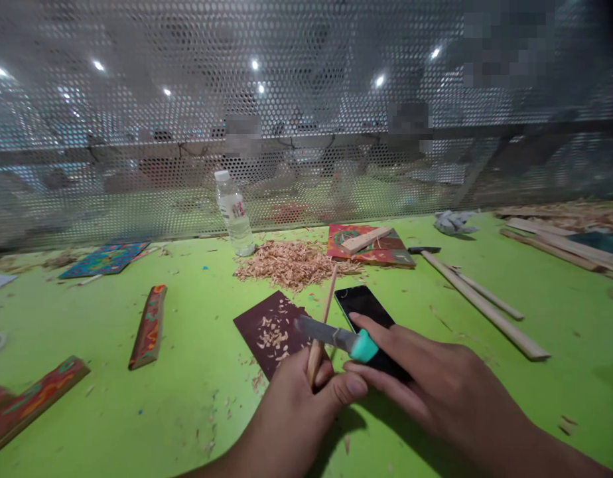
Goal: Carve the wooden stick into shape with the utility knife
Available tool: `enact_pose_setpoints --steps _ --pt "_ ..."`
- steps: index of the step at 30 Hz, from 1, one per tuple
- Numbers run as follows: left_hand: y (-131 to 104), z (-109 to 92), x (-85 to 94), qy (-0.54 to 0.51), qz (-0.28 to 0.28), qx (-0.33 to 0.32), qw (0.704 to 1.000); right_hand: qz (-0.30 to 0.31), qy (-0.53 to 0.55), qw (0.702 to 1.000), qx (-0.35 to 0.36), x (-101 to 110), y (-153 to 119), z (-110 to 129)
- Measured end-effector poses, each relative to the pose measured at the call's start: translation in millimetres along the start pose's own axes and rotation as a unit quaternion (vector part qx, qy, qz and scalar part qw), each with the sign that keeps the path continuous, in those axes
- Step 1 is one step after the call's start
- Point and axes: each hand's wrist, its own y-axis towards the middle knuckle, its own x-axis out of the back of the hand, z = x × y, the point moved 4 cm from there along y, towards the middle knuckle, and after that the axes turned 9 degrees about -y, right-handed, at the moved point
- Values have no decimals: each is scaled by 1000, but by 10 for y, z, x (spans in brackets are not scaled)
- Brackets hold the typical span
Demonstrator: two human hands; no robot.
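Observation:
My left hand (294,408) is closed around a thin wooden stick (329,299), which points up and away from me. In my right hand (436,375) is a knife (365,346) with a teal handle end, its blade lying across the stick just above my left fingers. The blade's tip is slightly blurred. Behind the stick lies a dark brown sheet of sandpaper (251,322) with pale shavings scattered on it. A black phone (370,307) rests on the table under the knife, partly hidden by my right hand.
A pile of shavings (291,262) sits beside a tilted-looking water bottle (234,216) near the perforated metal screen (296,99). Behind my right hand lie long wooden sticks (485,305) and a painted board (406,255). Painted strips (150,325) lie left on the green table (187,405).

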Motion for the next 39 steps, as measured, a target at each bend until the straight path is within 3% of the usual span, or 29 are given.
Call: enact_pose_setpoints --steps 3,6,12,17,22,27,32,35,39 --pt "7 -57 -77 -48 54 -10 997 23 21 999 13 -23 16 -61" --pt "-2 -76 -121 -66 88 19 994 75 69 993 52 -56 50 -48" --pt "-25 -28 -2 -14 51 6 999 148 127 978 69 -113 57 1" --pt "-23 8 -30 -52 47 7 997 142 109 981 67 -115 35 -16" --pt "-44 54 -32 -52 48 -4 997 95 76 989 85 -101 34 17" --pt "-73 101 82 37 -22 18 999 42 60 997 33 -75 57 -33" --pt "-68 37 8 -15 21 28 999 30 67 997 -16 -43 88 -151" --pt "-55 33 -9 -32 31 23 999 41 73 997 3 -50 86 -166" --pt "-42 50 21 -23 24 -3 999 111 108 986 58 -79 75 -115"
